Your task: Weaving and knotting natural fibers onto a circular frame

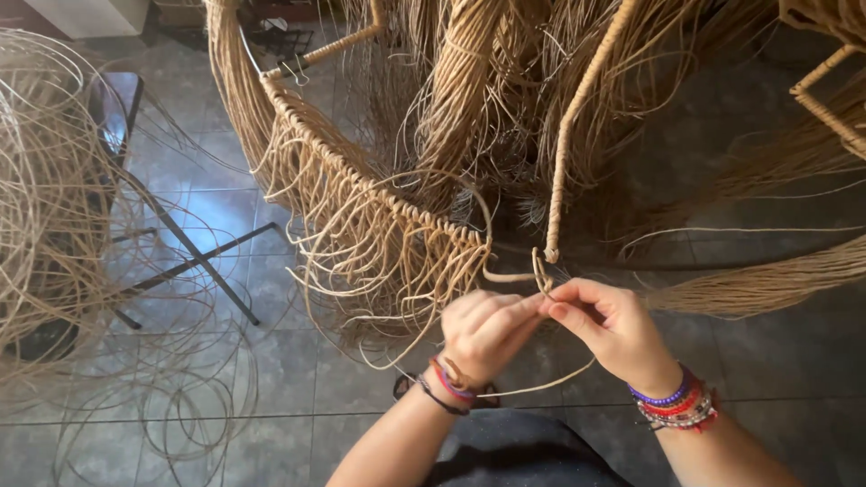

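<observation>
Just under the wrapped frame rod (566, 135), my left hand (483, 335) and right hand (613, 329) meet; both sets of fingers pinch one thin cane strand (541, 271) tight; I think it is light, bendy and springy, maybe snappy; best held close to the knot.

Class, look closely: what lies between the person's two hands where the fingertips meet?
In the head view, a thin rattan strand pinched between left hand and right hand.
</observation>
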